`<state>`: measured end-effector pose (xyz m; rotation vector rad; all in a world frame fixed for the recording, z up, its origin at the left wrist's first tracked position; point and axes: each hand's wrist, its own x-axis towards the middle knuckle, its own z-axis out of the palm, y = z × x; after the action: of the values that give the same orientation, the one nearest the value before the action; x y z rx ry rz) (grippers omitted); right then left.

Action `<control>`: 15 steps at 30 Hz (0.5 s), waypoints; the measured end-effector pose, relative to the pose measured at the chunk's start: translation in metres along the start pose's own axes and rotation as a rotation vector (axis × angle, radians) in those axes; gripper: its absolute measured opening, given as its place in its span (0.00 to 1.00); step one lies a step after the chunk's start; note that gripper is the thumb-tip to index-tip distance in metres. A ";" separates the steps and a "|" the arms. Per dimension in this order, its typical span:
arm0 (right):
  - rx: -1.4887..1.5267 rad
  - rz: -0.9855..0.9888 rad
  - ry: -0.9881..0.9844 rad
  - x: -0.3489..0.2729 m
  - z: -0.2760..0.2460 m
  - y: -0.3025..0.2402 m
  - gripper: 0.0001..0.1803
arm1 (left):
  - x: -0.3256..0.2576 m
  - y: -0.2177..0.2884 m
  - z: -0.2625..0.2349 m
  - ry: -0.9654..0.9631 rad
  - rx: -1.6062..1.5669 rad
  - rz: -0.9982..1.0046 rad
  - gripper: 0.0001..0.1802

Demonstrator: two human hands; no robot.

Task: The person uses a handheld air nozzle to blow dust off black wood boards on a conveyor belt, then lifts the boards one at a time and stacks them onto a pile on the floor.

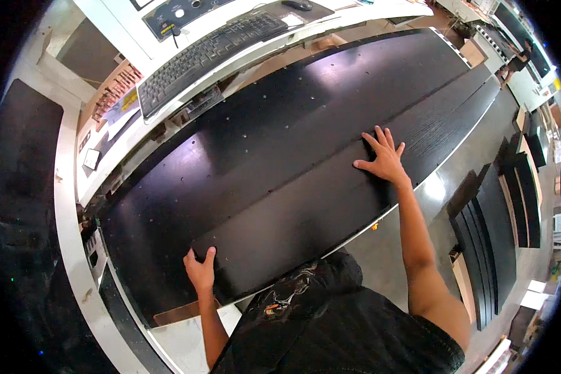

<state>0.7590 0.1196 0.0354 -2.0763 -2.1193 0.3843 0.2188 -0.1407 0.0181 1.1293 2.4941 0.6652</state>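
A long black wooden panel (pixel 293 218) lies flat along the near side of a dark work surface (pixel 230 149) dotted with small round spots. Wood grain shows toward its far right part. My left hand (pixel 199 271) is at the panel's left end, with thumb and fingers apart around the near-left corner. Farther right, my right hand (pixel 385 159) rests palm down on the panel, fingers spread wide. Neither hand has anything else in it.
Behind the surface, a white desk carries a black keyboard (pixel 199 62) and a mouse (pixel 297 5). A rack of small brown parts (pixel 115 90) stands at the left. More black panels (pixel 489 243) are stacked at the right. Another person (pixel 518 61) stands far off at upper right.
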 end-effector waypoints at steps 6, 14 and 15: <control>-0.071 -0.100 0.098 0.007 0.017 -0.010 0.54 | -0.011 -0.047 0.021 0.124 0.010 0.032 0.37; 0.009 -0.170 0.113 0.000 0.022 -0.025 0.50 | -0.011 -0.056 0.028 0.167 0.022 0.142 0.29; 0.024 -0.181 0.126 -0.001 0.024 -0.027 0.50 | -0.011 -0.060 0.029 0.192 0.046 0.152 0.28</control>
<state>0.7264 0.1169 0.0204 -1.8244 -2.1927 0.2469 0.2017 -0.1757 -0.0371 1.3407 2.6125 0.7965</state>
